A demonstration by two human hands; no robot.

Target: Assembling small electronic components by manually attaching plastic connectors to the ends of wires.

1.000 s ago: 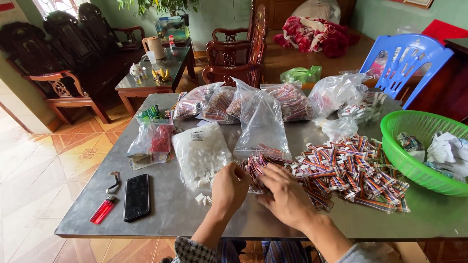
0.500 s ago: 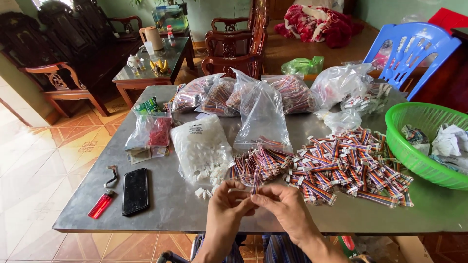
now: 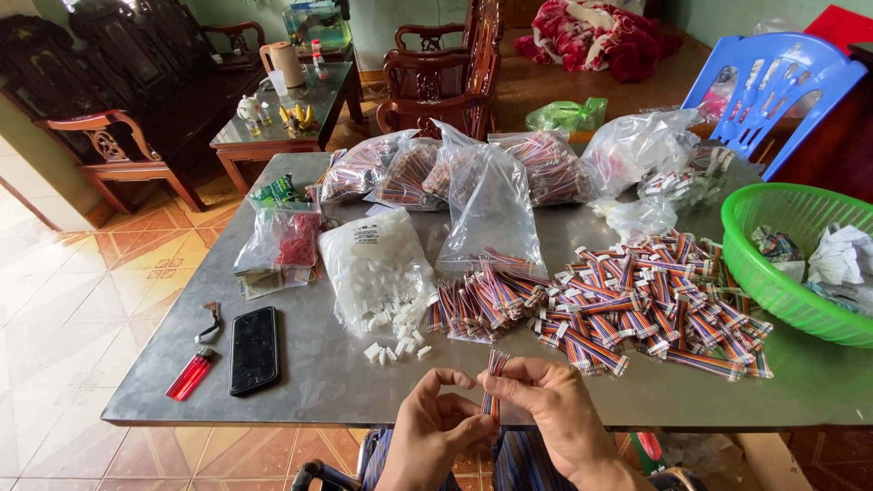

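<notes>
Presently, both hands sit at the near edge of the grey metal table [image 3: 346, 382]. The right hand [image 3: 555, 414] pinches a short multicoloured ribbon cable [image 3: 494, 382] upright between fingertips; the left hand [image 3: 436, 432] is curled narrow just beside it, fingertips touching the cable's lower part.

Risks, as judged: the cable is held over the table edge, so a loosened pinch could drop it to the floor. Small white plastic connectors [image 3: 393, 347] lie loose just ahead of the left hand and could be swept off.

Containers: an open clear bag of white connectors [image 3: 377, 268] ahead of the left hand; clear bags of cables [image 3: 546, 168] farther ahead; a green plastic basket [image 3: 773, 273] well right of the right hand, holding crumpled scraps. A loose heap of cables [image 3: 637, 300] lies ahead of the right hand.
</notes>
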